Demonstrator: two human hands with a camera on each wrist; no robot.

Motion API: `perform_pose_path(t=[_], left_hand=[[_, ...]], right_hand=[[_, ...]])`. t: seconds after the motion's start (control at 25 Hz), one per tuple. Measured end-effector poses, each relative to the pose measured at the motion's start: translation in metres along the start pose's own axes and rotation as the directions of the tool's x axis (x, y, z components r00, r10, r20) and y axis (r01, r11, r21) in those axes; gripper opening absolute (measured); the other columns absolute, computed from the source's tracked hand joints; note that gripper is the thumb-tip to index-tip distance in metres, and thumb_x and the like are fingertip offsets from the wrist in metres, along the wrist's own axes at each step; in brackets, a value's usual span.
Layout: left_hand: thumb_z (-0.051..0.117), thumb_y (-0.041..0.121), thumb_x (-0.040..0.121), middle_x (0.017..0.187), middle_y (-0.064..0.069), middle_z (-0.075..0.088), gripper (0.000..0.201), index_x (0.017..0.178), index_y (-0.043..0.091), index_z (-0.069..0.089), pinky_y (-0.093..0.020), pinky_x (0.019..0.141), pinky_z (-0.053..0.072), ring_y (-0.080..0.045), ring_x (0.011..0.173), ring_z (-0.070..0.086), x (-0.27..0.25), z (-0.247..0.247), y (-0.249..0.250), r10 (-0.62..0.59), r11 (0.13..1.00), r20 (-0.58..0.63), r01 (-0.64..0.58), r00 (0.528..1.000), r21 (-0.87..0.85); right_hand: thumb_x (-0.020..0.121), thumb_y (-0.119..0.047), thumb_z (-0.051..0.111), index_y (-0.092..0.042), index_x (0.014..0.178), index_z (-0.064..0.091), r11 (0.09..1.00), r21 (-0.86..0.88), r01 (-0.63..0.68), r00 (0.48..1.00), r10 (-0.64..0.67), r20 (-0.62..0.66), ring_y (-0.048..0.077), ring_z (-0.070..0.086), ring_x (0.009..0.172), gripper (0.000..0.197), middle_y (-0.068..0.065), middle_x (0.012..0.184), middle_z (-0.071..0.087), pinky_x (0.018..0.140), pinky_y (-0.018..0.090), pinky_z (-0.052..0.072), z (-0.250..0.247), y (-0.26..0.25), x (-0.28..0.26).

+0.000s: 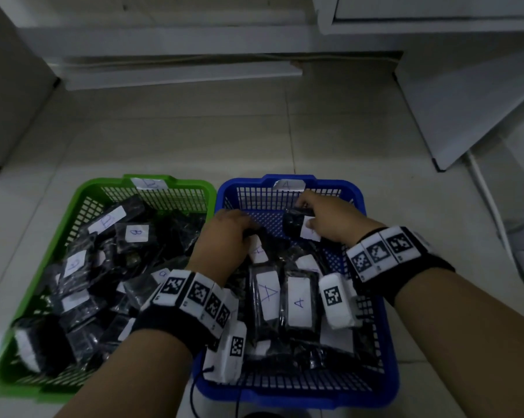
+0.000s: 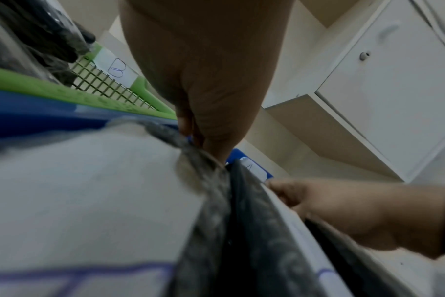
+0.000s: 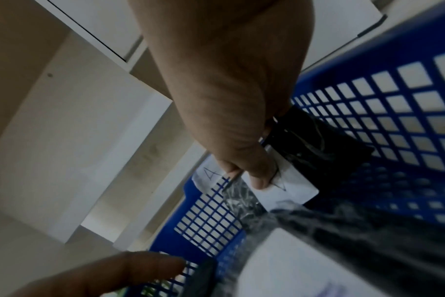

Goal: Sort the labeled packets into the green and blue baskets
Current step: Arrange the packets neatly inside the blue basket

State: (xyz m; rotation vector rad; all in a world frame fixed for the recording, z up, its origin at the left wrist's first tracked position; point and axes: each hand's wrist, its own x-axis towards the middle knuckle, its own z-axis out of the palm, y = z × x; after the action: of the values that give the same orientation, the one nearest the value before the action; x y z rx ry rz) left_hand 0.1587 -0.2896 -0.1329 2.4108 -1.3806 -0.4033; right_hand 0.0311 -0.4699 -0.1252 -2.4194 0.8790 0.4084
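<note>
A: Packet labelled A, pinched in right hand, inside blue basket near its far wall.
B: Left hand?
A: Curled round another dark packet, toward blue basket's left wall.
B: Advice?
A: Check letter, release low, lay flat. B packets heaped in green basket, touching blue basket's left side.
B: Surroundings?
A: Pale tiled floor underneath, white cabinets beyond.

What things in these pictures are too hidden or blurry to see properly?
- Head view: the left hand hides its own fingertips and what they touch in the blue basket.
- Head view: the packets deep in the green basket are dark; many labels are unreadable.
- Left wrist view: the near packet is blurred, its letter cut off by the bottom edge.
- Right wrist view: the right hand covers part of its packet's label.
</note>
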Motion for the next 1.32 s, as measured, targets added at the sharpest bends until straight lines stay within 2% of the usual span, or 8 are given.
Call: perform_pose_path(t=[0.16, 0.28, 0.4, 0.56, 0.76, 0.92, 1.12, 1.32], left_hand=[[0.051, 0.011, 0.090, 0.135, 0.011, 0.052, 0.037, 0.122, 0.026, 0.061, -0.046, 0.116, -0.004, -0.013, 0.142, 0.025, -0.003, 0.004, -0.010, -0.029, 0.999, 0.039, 0.027, 0.999, 0.043], [0.048, 0.013, 0.093, 0.145, 0.004, 0.043, 0.045, 0.138, 0.022, 0.047, -0.047, 0.115, -0.011, -0.013, 0.145, 0.016, -0.005, 0.005, -0.016, -0.009, 1.000, 0.118, 0.006, 0.993, 0.024], [0.038, 0.035, 0.096, 0.152, 0.004, 0.034, 0.052, 0.146, 0.025, 0.030, -0.049, 0.114, -0.011, -0.014, 0.146, 0.012, -0.006, 0.006, -0.017, 0.006, 0.998, 0.146, -0.016, 0.989, 0.065], [0.034, 0.054, 0.094, 0.150, 0.001, 0.036, 0.064, 0.149, 0.024, 0.022, -0.049, 0.114, -0.013, -0.015, 0.145, 0.007, -0.008, 0.005, -0.012, -0.029, 0.977, 0.222, -0.020, 0.975, 0.213], [0.035, 0.076, 0.068, 0.128, -0.001, 0.055, 0.084, 0.132, 0.024, 0.051, -0.050, 0.117, 0.006, -0.022, 0.130, 0.038, -0.009, 0.000, -0.013, 0.003, 0.998, 0.120, -0.009, 0.993, 0.055], [0.066, 0.040, 0.083, 0.113, 0.000, 0.063, 0.039, 0.119, 0.023, 0.063, -0.029, 0.096, 0.040, -0.017, 0.104, 0.058, -0.005, -0.014, -0.005, -0.055, 0.980, -0.138, 0.027, 0.989, -0.196], [0.054, 0.024, 0.093, 0.099, -0.003, 0.059, 0.030, 0.122, 0.031, 0.052, -0.027, 0.069, 0.045, -0.017, 0.083, 0.058, 0.006, -0.028, -0.002, -0.208, 0.906, -0.327, 0.056, 0.922, -0.419], [0.047, 0.009, 0.094, 0.103, -0.006, 0.043, 0.027, 0.115, 0.025, 0.053, -0.037, 0.076, 0.055, -0.022, 0.077, 0.052, 0.010, -0.017, -0.001, -0.215, 0.908, -0.237, 0.105, 0.947, -0.406]], right_hand=[[0.089, -0.014, 0.058, -0.018, 0.127, 0.053, 0.999, -0.034, 0.000, 0.983, -0.007, -0.184, 0.029, 0.050, 0.115, 0.039, 0.011, 0.125, 0.053, 0.092, 0.037, 0.047, 0.011, 0.007, 0.003], [0.088, -0.005, 0.052, -0.016, 0.111, 0.062, 0.998, -0.054, 0.022, 0.920, -0.041, -0.389, 0.028, 0.052, 0.103, 0.027, 0.008, 0.109, 0.052, 0.078, 0.033, 0.046, 0.012, 0.012, -0.004], [0.088, -0.008, 0.056, -0.025, 0.086, 0.069, 0.999, -0.042, 0.030, 0.985, -0.037, -0.169, 0.020, 0.050, 0.094, 0.022, 0.001, 0.103, 0.043, 0.074, 0.028, 0.040, 0.019, 0.016, -0.009], [0.086, -0.008, 0.060, -0.027, 0.104, 0.067, 0.978, -0.192, 0.088, 0.993, -0.102, -0.066, 0.023, 0.037, 0.115, 0.027, 0.001, 0.121, 0.040, 0.088, 0.027, 0.036, 0.023, 0.021, -0.011], [0.090, 0.002, 0.050, -0.023, 0.131, 0.054, 0.979, -0.162, 0.126, 0.980, -0.148, -0.136, 0.027, 0.039, 0.119, 0.048, 0.004, 0.123, 0.047, 0.097, 0.032, 0.037, 0.016, 0.014, -0.012], [0.092, -0.003, 0.050, -0.024, 0.128, 0.059, 0.980, -0.162, 0.117, 0.993, -0.121, -0.015, 0.028, 0.043, 0.119, 0.042, 0.006, 0.120, 0.048, 0.098, 0.033, 0.039, 0.016, 0.013, -0.014], [0.097, -0.030, 0.049, -0.019, 0.127, 0.057, 0.994, 0.100, 0.039, 0.999, -0.040, 0.002, 0.024, 0.054, 0.115, 0.033, 0.008, 0.130, 0.055, 0.088, 0.023, 0.039, 0.004, -0.003, -0.028], [0.088, -0.047, 0.058, -0.017, 0.113, 0.066, 0.998, -0.014, 0.060, 0.948, -0.053, 0.313, 0.019, 0.058, 0.106, 0.040, 0.003, 0.118, 0.064, 0.089, 0.029, 0.046, 0.004, -0.006, -0.041]])
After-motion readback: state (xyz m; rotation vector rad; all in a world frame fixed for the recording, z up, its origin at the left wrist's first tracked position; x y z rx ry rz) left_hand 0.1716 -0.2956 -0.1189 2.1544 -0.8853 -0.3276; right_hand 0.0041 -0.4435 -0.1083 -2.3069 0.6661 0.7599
